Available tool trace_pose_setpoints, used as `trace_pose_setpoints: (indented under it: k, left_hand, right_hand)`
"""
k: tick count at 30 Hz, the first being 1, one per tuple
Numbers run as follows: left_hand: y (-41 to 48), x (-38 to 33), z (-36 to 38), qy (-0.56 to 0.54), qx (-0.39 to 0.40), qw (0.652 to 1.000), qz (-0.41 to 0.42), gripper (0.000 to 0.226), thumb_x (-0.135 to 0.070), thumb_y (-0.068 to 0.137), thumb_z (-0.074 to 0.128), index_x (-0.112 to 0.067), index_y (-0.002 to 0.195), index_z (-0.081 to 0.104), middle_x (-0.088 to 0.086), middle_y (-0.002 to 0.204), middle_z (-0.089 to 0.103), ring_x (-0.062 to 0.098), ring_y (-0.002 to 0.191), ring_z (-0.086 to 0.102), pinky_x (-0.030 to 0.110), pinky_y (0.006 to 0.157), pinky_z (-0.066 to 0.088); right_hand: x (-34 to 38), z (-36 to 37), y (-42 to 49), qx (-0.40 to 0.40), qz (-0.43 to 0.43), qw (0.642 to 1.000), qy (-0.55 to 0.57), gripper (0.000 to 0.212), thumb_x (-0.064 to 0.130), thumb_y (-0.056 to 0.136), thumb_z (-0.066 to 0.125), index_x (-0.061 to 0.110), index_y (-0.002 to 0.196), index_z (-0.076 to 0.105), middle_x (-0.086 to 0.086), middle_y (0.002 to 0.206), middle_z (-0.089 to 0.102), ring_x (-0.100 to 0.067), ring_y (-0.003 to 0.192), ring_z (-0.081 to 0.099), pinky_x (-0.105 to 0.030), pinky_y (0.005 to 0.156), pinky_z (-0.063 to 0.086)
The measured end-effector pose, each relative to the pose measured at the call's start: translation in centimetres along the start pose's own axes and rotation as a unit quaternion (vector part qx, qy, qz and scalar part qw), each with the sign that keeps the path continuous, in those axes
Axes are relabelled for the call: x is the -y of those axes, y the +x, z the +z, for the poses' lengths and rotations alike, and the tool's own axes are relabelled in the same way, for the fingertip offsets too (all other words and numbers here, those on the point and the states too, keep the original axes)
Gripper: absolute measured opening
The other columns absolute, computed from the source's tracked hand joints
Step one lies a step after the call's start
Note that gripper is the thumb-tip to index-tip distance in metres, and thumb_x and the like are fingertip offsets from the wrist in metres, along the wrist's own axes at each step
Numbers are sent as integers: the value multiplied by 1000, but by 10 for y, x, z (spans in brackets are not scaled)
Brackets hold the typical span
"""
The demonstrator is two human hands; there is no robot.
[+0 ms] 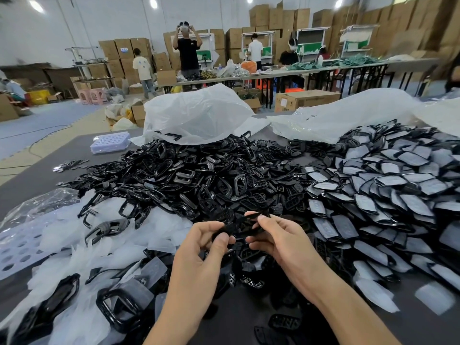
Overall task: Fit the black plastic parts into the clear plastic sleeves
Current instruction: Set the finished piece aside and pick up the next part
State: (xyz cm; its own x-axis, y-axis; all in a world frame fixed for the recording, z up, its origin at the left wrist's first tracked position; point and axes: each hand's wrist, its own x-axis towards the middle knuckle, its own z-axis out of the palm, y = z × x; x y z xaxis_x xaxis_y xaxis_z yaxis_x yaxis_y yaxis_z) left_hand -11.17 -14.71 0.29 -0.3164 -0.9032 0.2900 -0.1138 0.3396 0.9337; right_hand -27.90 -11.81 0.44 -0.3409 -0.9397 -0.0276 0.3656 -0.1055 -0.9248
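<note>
Clear sleeves (pixel 74 235) lie heaped on the left of the table (pixel 37 178). Just right of them, the left hand (pixel 199 247) pinches one end of a black part (pixel 239 226) with curled fingers (pixel 209 226). The right hand (pixel 276 237) grips the other end, low over the loose black pile (pixel 199 175), and sleeved parts (pixel 385 195) spread away on the right.

Stacked cardboard boxes (pixel 258 16), white bags (pixel 196 113)

Parts (pixel 199 175), centre: glossy black. Sleeves (pixel 159 226), 8 o'clock: translucent white. Bags (pixel 194 113), 12 o'clock: milky white. Tray (pixel 110 143), 10 o'clock: lilac, dotted. Table (pixel 29 185): dark grey.
</note>
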Motion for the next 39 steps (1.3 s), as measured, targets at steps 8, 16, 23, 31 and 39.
trace_pose_setpoints:
  k: [8,16,23,31,39]
  left_hand:
    - [3,4,-3,-14,-10,1000,15,12,-37,85,66,-44,93,72,-18,106,69,4,85,66,17,73,50]
    - [4,3,-3,-54,-7,998,15,21,-36,83,67,-44,102,71,-10,78,69,6,68,60,13,65,50]
    - [3,7,-6,26,-13,999,21,32,-20,93,69,-50,103,65,-14,73,64,-2,63,56,9,62,45]
    - [-2,6,-11,270,-64,956,97,25,-50,96,41,-52,119,52,-32,101,62,-4,101,59,26,84,48]
    - [-5,4,-9,426,102,882,175,40,-59,95,37,-36,119,59,-22,105,56,6,101,56,27,90,46]
  right_hand:
    - [-5,7,-10,84,-20,993,-79,29,17,105,53,29,110,79,0,96,76,-16,85,73,-23,76,57]
    - [-7,11,-12,158,-16,987,-8,29,26,98,55,17,114,77,-12,102,76,-18,87,71,-26,79,57]
    - [-5,10,-16,163,-43,981,-96,25,21,104,55,25,116,77,-4,101,77,-15,87,72,-24,80,57]
    - [-1,2,-12,-37,-175,954,-239,18,19,101,62,33,104,72,9,88,77,-7,78,74,-15,70,55]
    - [0,-20,5,-196,-150,965,-93,10,16,100,64,24,105,67,6,87,78,-13,81,77,-16,71,57]
